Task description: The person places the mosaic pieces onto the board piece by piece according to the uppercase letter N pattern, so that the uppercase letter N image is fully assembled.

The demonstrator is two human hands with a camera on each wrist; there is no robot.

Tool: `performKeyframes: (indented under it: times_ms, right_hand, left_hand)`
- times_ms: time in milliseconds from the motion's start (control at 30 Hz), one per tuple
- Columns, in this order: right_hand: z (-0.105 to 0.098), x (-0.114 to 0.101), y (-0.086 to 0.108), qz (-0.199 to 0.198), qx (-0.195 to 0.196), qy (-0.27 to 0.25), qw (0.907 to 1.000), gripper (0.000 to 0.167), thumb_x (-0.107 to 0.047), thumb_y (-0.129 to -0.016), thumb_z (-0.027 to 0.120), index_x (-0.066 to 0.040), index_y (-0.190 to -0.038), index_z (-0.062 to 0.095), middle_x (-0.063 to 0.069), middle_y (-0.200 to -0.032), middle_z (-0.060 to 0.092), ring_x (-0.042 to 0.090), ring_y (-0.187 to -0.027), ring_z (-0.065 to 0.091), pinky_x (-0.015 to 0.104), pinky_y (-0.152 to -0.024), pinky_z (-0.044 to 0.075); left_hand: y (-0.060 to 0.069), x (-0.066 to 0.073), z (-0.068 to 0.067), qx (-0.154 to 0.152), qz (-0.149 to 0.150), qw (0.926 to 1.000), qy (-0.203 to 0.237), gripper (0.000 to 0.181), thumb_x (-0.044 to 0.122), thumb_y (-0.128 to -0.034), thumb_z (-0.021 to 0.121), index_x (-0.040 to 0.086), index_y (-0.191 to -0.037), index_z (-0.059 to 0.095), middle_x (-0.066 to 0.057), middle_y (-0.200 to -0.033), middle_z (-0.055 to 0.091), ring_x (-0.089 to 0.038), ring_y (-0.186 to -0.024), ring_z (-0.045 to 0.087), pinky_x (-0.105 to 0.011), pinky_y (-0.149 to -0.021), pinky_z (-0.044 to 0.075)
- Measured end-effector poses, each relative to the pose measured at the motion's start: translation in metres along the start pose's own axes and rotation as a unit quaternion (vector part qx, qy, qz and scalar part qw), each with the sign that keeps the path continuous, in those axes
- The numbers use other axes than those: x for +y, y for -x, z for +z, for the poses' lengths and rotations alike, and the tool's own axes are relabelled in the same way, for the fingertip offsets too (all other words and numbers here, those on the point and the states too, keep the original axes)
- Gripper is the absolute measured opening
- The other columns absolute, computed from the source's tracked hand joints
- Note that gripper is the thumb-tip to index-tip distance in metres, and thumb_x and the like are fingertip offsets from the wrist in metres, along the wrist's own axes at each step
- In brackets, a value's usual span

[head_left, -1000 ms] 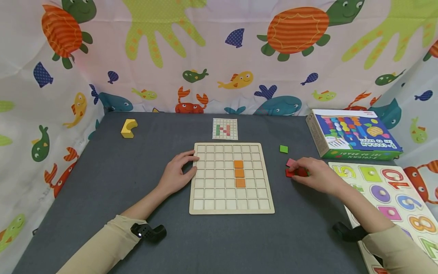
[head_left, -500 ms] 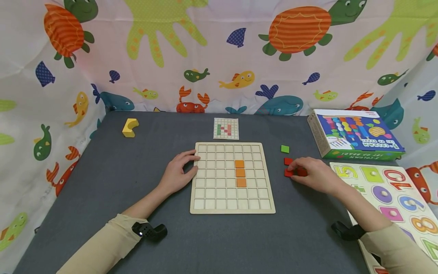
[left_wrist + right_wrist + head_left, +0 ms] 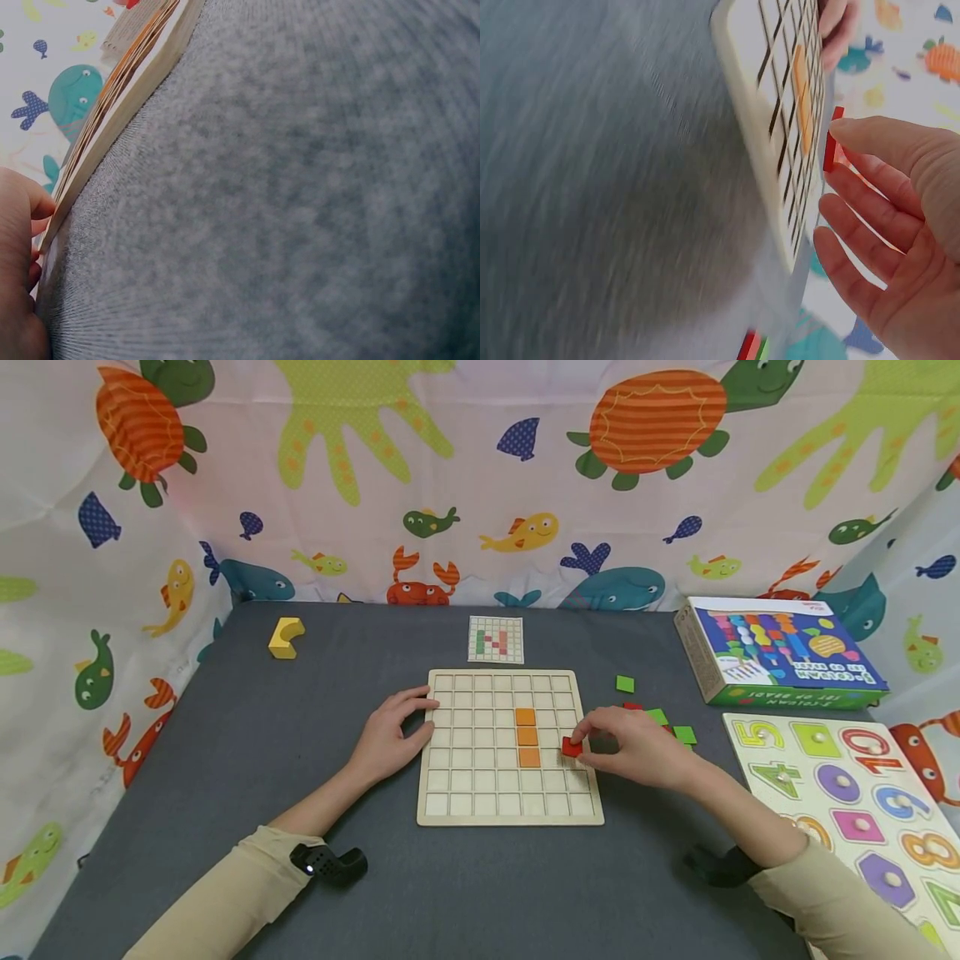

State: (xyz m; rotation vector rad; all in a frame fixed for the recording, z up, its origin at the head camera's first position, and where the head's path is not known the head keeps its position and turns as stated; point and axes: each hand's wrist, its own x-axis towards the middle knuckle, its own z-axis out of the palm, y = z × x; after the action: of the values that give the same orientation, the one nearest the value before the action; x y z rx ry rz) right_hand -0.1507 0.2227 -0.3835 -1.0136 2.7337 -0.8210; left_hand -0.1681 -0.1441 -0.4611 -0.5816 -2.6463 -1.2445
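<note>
A square wooden grid board [image 3: 480, 782] lies on the grey table, with three orange tiles [image 3: 528, 737] in one column of its cells. At the board's left edge rests my left hand [image 3: 386, 739], its fingertips and thumb touching the rim. My right hand [image 3: 637, 747] pinches a red square tile [image 3: 572, 747] between thumb and fingers over the board's right part. In the right wrist view the red tile [image 3: 829, 151] is held on edge, apart from the board, while the other fingers are loosely bent.
Green tiles [image 3: 684, 735] and partly hidden red ones lie right of the board. A pattern card [image 3: 496, 640] sits behind it. At the right are a bead-set box [image 3: 783, 652] and a number puzzle [image 3: 812, 810]. A yellow arched block [image 3: 285, 638] stands back left.
My right hand has picked a red tile from the loose tiles and moved left with it to above the board, uncovering some green tiles. My left hand has stayed put.
</note>
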Motion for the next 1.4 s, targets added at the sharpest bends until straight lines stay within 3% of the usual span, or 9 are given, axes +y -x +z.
performKeyframes:
  times_ms: [367, 567, 900, 1267, 1400]
  right_hand:
    - [0.026, -0.028, -0.014, -0.044, -0.058, -0.034, 0.9968, 0.019, -0.017, -0.084, 0.078, -0.016, -0.099, 0.067, -0.008, -0.096, 0.064, 0.015, -0.087, 0.058, 0.032, -0.076, 0.053]
    - [0.037, -0.028, -0.015, -0.070, -0.060, -0.020, 0.9955, 0.017, -0.019, -0.083, 0.079, -0.018, -0.096, 0.067, -0.010, -0.094, 0.062, 0.012, -0.086, 0.057, 0.025, -0.076, 0.049]
    - [0.042, -0.029, -0.015, -0.093, -0.043, -0.022, 0.9945, 0.018, -0.015, -0.082, 0.079, -0.016, -0.095, 0.067, -0.008, -0.094, 0.061, 0.011, -0.086, 0.057, 0.025, -0.077, 0.050]
    - [0.042, -0.027, -0.017, -0.076, -0.063, -0.034, 0.9946, 0.017, -0.017, -0.084, 0.078, -0.017, -0.098, 0.067, -0.008, -0.097, 0.061, 0.011, -0.087, 0.056, 0.025, -0.076, 0.050]
    - [0.040, -0.024, -0.016, -0.081, -0.050, -0.041, 0.9946, 0.013, -0.018, -0.087, 0.075, -0.017, -0.098, 0.068, -0.009, -0.096, 0.062, 0.011, -0.086, 0.057, 0.026, -0.074, 0.051]
  left_hand:
    - [-0.001, -0.002, 0.001, -0.001, 0.002, 1.0000, 0.003, 0.029, 0.016, -0.0926, 0.065, 0.010, -0.120, 0.069, -0.009, -0.140, 0.053, -0.027, -0.131, 0.045, -0.051, -0.105, 0.036]
    - [-0.001, -0.003, 0.002, -0.002, -0.001, 1.0000, 0.000, 0.029, 0.017, -0.0927, 0.064, 0.011, -0.120, 0.069, -0.008, -0.140, 0.053, -0.027, -0.131, 0.045, -0.051, -0.105, 0.036]
    - [0.000, -0.001, 0.001, 0.004, 0.008, 0.9999, 0.008, 0.028, 0.015, -0.0924, 0.065, 0.009, -0.120, 0.069, -0.010, -0.140, 0.053, -0.027, -0.131, 0.046, -0.051, -0.105, 0.037]
    - [0.000, -0.001, 0.001, 0.004, 0.008, 0.9999, 0.006, 0.028, 0.016, -0.0926, 0.064, 0.009, -0.120, 0.069, -0.009, -0.140, 0.053, -0.027, -0.132, 0.045, -0.050, -0.105, 0.037]
    - [0.000, -0.001, 0.001, 0.004, 0.007, 1.0000, 0.005, 0.028, 0.016, -0.0924, 0.064, 0.009, -0.120, 0.069, -0.009, -0.140, 0.053, -0.027, -0.131, 0.045, -0.050, -0.105, 0.037]
